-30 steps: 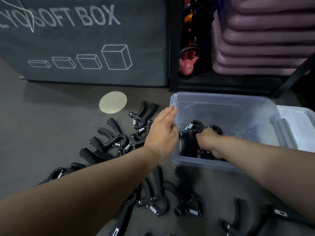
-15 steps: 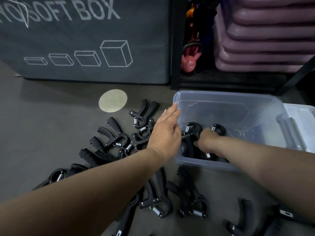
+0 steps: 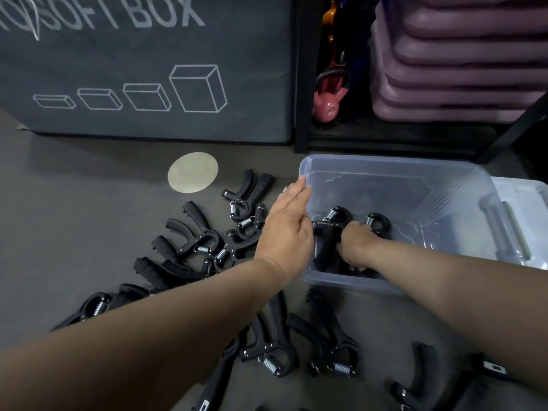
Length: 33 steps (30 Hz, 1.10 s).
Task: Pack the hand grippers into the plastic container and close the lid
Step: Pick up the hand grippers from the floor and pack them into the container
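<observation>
Packing step. My right hand (image 3: 355,244) curls round a hand gripper (image 3: 324,244) inside the plastic container (image 3: 385,163); left hand (image 3: 284,229) flat, fingers straight, at its rim. Next: release, fetch another from floor (image 3: 89,218).

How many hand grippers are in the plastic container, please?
2: one hand gripper by the container's left wall, a second gripper beside it; the right hand may hide more.

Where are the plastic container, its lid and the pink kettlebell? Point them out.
plastic container (image 3: 394,163): head view, on its far rim.
lid (image 3: 525,197): head view, on its top surface, right of the container.
pink kettlebell (image 3: 327,108): head view, on its round body.
</observation>
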Tool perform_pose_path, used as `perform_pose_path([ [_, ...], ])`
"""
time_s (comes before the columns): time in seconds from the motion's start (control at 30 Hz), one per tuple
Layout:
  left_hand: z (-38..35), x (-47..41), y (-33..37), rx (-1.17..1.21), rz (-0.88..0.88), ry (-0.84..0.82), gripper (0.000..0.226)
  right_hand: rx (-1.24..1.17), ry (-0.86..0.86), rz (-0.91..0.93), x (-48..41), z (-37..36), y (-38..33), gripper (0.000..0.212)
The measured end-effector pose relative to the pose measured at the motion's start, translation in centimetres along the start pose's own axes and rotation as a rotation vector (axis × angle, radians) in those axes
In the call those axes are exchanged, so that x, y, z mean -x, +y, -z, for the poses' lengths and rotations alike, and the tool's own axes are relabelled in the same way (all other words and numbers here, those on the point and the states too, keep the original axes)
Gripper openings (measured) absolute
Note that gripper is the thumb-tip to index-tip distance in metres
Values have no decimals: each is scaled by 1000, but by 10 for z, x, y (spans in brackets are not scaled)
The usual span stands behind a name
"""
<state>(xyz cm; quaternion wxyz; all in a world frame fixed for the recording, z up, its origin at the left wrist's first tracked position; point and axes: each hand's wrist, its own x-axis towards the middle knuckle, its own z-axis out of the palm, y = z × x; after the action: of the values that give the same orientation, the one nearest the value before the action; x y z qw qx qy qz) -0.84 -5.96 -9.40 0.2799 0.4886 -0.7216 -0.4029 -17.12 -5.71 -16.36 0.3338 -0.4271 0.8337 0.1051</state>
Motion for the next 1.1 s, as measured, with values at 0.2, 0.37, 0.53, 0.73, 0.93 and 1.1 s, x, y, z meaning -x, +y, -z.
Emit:
perform_pose_path([
  [0.2,0,-1,-2,-12,-10,1,53,26,-19,-13,4,0,0,47],
  [0.37,-1,-1,-2,-11,-7,-6,53,15,-16,16,3,0,2,48],
  [0.53,-2,-2,-4,-10,-5,-2,53,6,-28,40,4,0,3,48],
  [0.73,0,-1,-1,-24,0,-21,54,-76,-23,118,6,4,10,39],
  [0.93,1,-1,-2,-31,-4,-14,55,18,78,71,20,20,-3,45],
  [1.1,4,-2,-5,8,24,9,57,-386,457,483,52,40,-27,45],
])
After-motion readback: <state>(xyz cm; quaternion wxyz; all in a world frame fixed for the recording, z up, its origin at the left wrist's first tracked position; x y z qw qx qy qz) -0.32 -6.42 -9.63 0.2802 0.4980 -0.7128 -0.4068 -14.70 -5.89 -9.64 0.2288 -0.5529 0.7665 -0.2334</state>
